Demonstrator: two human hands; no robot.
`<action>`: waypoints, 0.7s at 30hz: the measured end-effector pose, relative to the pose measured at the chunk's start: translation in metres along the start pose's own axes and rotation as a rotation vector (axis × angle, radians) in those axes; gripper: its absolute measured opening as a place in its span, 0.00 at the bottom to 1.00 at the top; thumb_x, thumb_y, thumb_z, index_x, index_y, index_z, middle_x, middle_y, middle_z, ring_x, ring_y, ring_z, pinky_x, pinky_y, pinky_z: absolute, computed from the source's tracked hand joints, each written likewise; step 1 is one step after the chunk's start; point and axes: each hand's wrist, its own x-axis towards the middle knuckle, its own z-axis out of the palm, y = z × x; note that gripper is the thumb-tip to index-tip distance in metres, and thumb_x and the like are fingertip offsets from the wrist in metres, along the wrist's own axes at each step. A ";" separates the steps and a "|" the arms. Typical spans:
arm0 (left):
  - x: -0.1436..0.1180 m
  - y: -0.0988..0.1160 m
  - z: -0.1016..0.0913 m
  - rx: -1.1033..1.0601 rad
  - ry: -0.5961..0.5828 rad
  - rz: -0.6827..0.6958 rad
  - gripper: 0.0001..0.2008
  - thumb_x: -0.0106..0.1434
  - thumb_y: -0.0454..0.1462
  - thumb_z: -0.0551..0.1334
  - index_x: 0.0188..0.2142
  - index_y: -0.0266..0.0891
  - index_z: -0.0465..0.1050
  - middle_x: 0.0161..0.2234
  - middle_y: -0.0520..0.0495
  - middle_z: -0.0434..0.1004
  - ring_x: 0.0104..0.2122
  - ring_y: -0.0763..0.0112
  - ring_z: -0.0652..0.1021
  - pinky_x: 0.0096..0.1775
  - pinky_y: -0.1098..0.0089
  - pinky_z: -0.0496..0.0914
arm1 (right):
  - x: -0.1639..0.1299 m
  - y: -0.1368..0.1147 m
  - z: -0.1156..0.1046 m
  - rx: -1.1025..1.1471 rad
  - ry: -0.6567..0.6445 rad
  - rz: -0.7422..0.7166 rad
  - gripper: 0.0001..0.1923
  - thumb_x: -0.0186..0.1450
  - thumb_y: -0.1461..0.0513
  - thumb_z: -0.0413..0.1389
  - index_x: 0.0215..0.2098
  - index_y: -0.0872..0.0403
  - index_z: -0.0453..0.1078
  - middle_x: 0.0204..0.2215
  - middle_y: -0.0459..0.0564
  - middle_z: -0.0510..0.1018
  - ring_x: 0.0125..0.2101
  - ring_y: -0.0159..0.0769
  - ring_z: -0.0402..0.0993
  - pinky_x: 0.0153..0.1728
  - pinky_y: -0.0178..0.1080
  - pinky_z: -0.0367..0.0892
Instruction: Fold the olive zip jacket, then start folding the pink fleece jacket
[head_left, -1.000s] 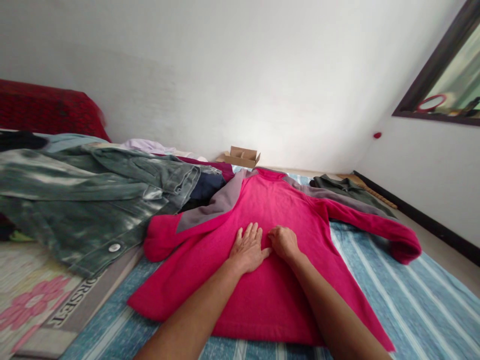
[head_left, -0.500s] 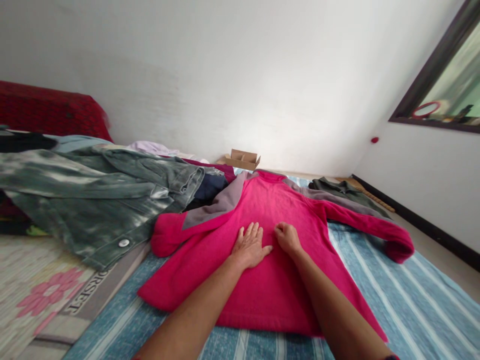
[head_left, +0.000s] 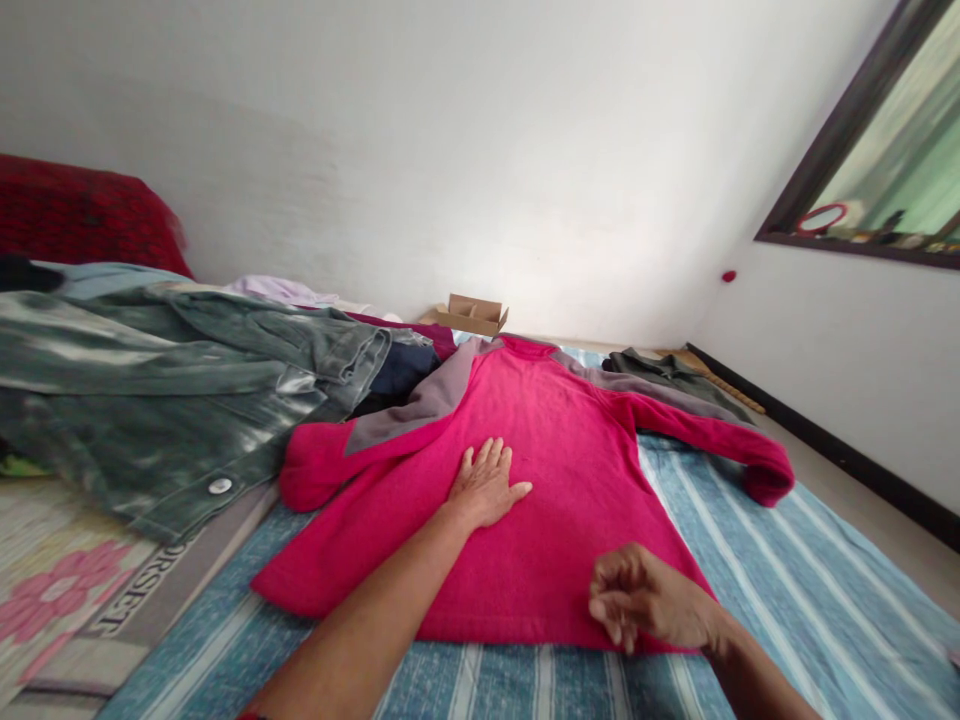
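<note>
L hand (head_left: 486,487) flat on the pink sweater (head_left: 540,500), palm down, fingers spread open, pressing mid-chest area. R hand (head_left: 645,600) loosely curled, fingers bent in, hovering at the sweater's lower hem near its R corner — can't tell if it pinches the fabric or just touches it. Both forearms bare, coming in from the bottom edge.

Sweater lies face-up, spread flat on a blue striped mat (head_left: 787,590) on the floor; collar points away toward the wall, grey shoulder panels (head_left: 420,405) at top, one sleeve (head_left: 712,440) stretched out to the R w/ cuff folded, other sleeve bunched at L.

L of sweater — denim jacket (head_left: 172,400) in a heap, touching the sweater's L sleeve, dark clothes under it. Floral mat (head_left: 52,590) at bottom L. Dark green garment (head_left: 667,370) beyond the R shoulder. Small cardboard box (head_left: 471,313) by the white wall. Red cover (head_left: 75,215) far L. Window frame (head_left: 847,140) upper R.
</note>
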 end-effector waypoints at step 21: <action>0.006 -0.011 0.003 0.099 0.058 0.048 0.35 0.62 0.58 0.43 0.62 0.42 0.53 0.64 0.35 0.46 0.63 0.53 0.47 0.58 0.48 0.45 | 0.085 -0.017 0.001 -0.908 0.766 -0.282 0.09 0.64 0.61 0.50 0.39 0.53 0.71 0.40 0.51 0.75 0.41 0.36 0.70 0.42 0.35 0.62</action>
